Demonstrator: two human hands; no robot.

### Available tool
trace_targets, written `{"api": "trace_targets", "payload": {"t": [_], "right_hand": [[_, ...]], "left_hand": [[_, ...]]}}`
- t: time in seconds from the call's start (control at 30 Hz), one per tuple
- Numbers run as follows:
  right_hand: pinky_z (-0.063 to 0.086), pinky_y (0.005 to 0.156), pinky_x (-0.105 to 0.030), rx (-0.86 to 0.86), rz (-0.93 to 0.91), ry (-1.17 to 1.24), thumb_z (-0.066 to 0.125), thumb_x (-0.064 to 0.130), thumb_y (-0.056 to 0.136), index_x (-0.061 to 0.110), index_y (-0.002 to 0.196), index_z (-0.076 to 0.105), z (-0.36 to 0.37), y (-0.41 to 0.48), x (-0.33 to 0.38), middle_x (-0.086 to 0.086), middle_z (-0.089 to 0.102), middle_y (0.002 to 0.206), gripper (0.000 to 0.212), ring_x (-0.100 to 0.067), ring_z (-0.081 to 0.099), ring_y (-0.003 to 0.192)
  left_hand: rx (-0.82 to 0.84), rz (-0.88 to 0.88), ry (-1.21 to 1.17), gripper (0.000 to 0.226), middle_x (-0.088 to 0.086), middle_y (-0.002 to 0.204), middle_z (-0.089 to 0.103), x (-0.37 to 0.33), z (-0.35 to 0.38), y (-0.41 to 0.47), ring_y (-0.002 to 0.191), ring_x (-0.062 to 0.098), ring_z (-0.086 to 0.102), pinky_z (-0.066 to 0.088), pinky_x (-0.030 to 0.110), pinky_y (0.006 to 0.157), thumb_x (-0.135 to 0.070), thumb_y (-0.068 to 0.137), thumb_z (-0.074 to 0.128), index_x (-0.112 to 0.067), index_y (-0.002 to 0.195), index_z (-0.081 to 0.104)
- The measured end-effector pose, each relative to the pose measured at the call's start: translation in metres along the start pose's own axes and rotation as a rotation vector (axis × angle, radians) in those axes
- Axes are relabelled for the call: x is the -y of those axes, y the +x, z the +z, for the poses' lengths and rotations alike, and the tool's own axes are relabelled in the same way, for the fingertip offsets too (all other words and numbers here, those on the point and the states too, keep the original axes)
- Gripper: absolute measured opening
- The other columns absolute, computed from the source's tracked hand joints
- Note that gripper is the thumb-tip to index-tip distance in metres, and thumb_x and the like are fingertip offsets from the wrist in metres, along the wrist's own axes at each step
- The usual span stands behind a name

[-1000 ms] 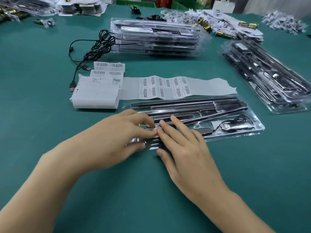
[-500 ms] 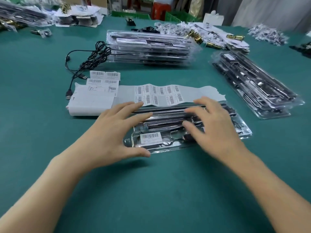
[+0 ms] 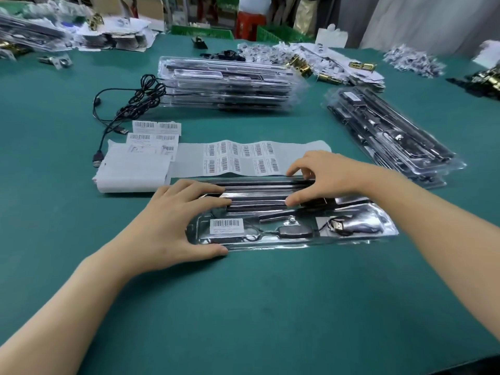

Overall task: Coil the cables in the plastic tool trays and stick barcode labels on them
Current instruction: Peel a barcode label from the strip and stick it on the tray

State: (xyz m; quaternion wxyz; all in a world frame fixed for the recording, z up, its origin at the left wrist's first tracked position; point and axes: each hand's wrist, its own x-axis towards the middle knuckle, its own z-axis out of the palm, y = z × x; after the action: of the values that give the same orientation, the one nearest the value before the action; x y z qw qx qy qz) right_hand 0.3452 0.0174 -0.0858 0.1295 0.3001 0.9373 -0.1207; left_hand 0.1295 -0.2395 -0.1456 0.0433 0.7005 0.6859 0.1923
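Observation:
A clear plastic tool tray [image 3: 305, 244] lies across the green table in front of me, holding long dark metal bars and a coiled black cable [image 3: 342, 227] at its right end. A white barcode label [image 3: 226, 226] is stuck on its left front part. My left hand [image 3: 176, 220] grips the tray's left end, thumb at the front edge and fingers over the bars. My right hand [image 3: 322, 177] holds the tray's far edge right of the middle, thumb on the bars. Behind the tray lies a strip of barcode labels [image 3: 243, 158].
A folded stack of label backing [image 3: 135, 169] sits left of the strip. Loose black USB cables [image 3: 130, 104] lie beyond it. One stack of filled trays [image 3: 227, 85] stands at the back middle, another tray stack [image 3: 389, 136] at the right. Paper and brass hardware crowd the far edge.
Both hands left the barcode label they were pressing down. They spread apart and took hold of the tray, the left at its end, the right at its far edge.

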Motion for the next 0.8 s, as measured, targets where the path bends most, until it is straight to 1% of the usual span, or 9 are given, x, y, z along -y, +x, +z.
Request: {"api": "trace_targets", "payload": {"t": [0.1,0.2,0.33,0.4,0.47,0.53,0.6,0.7,0.8], "right_hand": [[0.044,0.073,-0.026,0.034,-0.015,0.073,0.082,0.072,0.063,0.034,0.115,0.061,-0.002,0.000,-0.004,0.010,0.058,0.100,0.068,-0.009,0.057,0.090],[0.043,0.070,-0.020,0.023,-0.003,0.112,0.087,0.066,0.062,0.030,0.106,0.062,0.004,-0.002,-0.009,0.013,0.060,0.103,0.061,-0.003,0.058,0.090],[0.049,0.077,-0.028,0.048,0.021,0.194,0.087,0.067,0.060,0.031,0.101,0.057,0.005,-0.011,-0.013,0.013,0.062,0.103,0.062,-0.010,0.059,0.091],[0.045,0.071,-0.031,0.010,0.025,0.263,0.089,0.066,0.060,0.035,0.097,0.053,0.001,-0.016,-0.018,0.014,0.061,0.092,0.060,-0.011,0.056,0.081],[0.037,0.063,-0.028,-0.004,0.033,0.350,0.089,0.067,0.056,0.039,0.094,0.051,-0.004,-0.022,-0.023,0.021,0.060,0.075,0.060,-0.001,0.051,0.062],[0.033,0.062,-0.029,0.002,0.011,0.449,0.091,0.063,0.057,0.036,0.095,0.052,-0.009,-0.027,-0.028,0.025,0.059,0.061,0.060,0.000,0.049,0.052],[0.038,0.063,-0.032,-0.002,-0.010,0.579,0.092,0.053,0.063,0.031,0.093,0.052,-0.016,-0.034,-0.033,0.017,0.065,0.064,0.054,-0.003,0.052,0.053],[0.057,0.058,-0.035,-0.092,0.077,0.820,0.087,0.040,0.064,0.021,0.102,0.058,-0.033,-0.042,-0.050,-0.010,0.078,0.083,0.052,-0.022,0.070,0.063],[0.059,0.051,-0.027,-0.305,0.240,0.948,0.085,0.041,0.064,0.022,0.105,0.065,-0.053,-0.042,-0.076,-0.005,0.079,0.079,0.050,-0.017,0.075,0.062]], "left_hand": [[-0.010,0.038,-0.030,0.075,-0.030,0.145,0.042,0.002,0.000,0.000,0.139,0.000,0.035,0.034,0.040,0.113,-0.081,0.073,0.065,-0.047,0.139,0.053],[-0.041,0.087,-0.040,0.065,-0.030,0.138,0.046,0.002,0.001,0.001,0.134,0.004,0.041,0.036,0.040,0.111,-0.073,0.074,0.071,-0.048,0.132,0.057],[-0.092,0.125,-0.029,0.058,-0.026,0.133,0.048,-0.001,0.000,0.000,0.129,0.009,0.043,0.037,0.043,0.109,-0.064,0.076,0.075,-0.047,0.129,0.059],[-0.143,0.126,-0.019,0.061,-0.021,0.137,0.047,-0.002,-0.002,0.001,0.131,0.011,0.040,0.034,0.041,0.112,-0.065,0.076,0.075,-0.045,0.132,0.059],[-0.230,0.123,-0.012,0.062,-0.015,0.139,0.048,-0.005,-0.005,0.001,0.131,0.015,0.040,0.033,0.043,0.112,-0.065,0.077,0.075,-0.039,0.132,0.062],[-0.348,0.118,-0.005,0.057,-0.009,0.137,0.052,-0.013,-0.006,0.002,0.129,0.021,0.042,0.034,0.047,0.110,-0.062,0.080,0.073,-0.032,0.128,0.066],[-0.463,0.112,-0.014,0.051,-0.003,0.134,0.053,-0.023,-0.005,0.003,0.125,0.023,0.042,0.035,0.048,0.109,-0.056,0.083,0.072,-0.026,0.124,0.070],[-0.559,0.114,-0.031,0.045,-0.001,0.130,0.054,-0.035,-0.002,0.004,0.122,0.019,0.039,0.036,0.047,0.106,-0.049,0.084,0.071,-0.023,0.120,0.070],[-0.601,0.107,-0.020,0.039,-0.001,0.127,0.054,-0.037,0.000,0.006,0.121,0.021,0.042,0.037,0.048,0.104,-0.045,0.087,0.069,-0.022,0.118,0.069]]}}
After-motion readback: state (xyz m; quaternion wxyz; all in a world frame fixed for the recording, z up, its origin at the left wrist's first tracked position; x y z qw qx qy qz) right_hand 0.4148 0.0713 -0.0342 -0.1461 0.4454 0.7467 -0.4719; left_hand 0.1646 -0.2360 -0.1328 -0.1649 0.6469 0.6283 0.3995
